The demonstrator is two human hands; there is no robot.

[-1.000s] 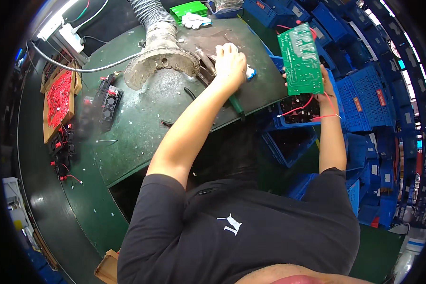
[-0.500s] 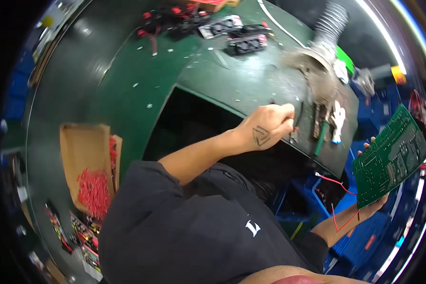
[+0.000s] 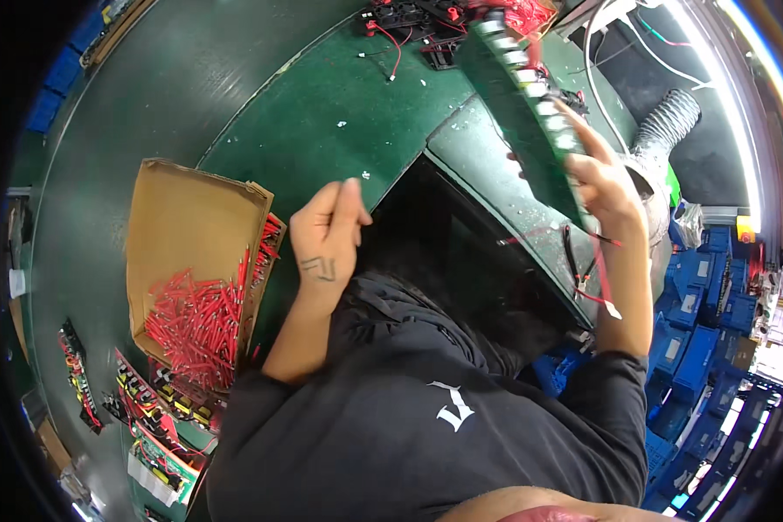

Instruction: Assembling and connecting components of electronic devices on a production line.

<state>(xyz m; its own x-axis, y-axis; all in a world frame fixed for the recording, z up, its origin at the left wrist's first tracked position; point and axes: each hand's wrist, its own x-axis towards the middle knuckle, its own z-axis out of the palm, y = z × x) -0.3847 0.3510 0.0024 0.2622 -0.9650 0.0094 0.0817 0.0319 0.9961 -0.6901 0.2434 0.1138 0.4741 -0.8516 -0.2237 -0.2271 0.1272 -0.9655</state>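
My right hand (image 3: 607, 181) grips a long green circuit board (image 3: 522, 104) by its lower end; the board is tilted edge-on, with pale components along its edge and red and black wires (image 3: 587, 265) hanging below my wrist. My left hand (image 3: 326, 230) is raised over the green workbench (image 3: 322, 113), fingers together and slightly curled, holding nothing. It hovers just right of an open cardboard box (image 3: 191, 235) holding several red parts (image 3: 196, 326).
A ribbed grey hose (image 3: 665, 122) sits at the right behind the board. Red-wired black parts (image 3: 409, 17) lie at the bench's far edge. Blue crates (image 3: 700, 304) stack at the right. Circuit boards (image 3: 157, 409) lie below the box, at lower left.
The view has swung left. My right hand has lifted the green board up over the bench, edge-on. My left hand has left the tools by the hose and moved toward the cardboard box.
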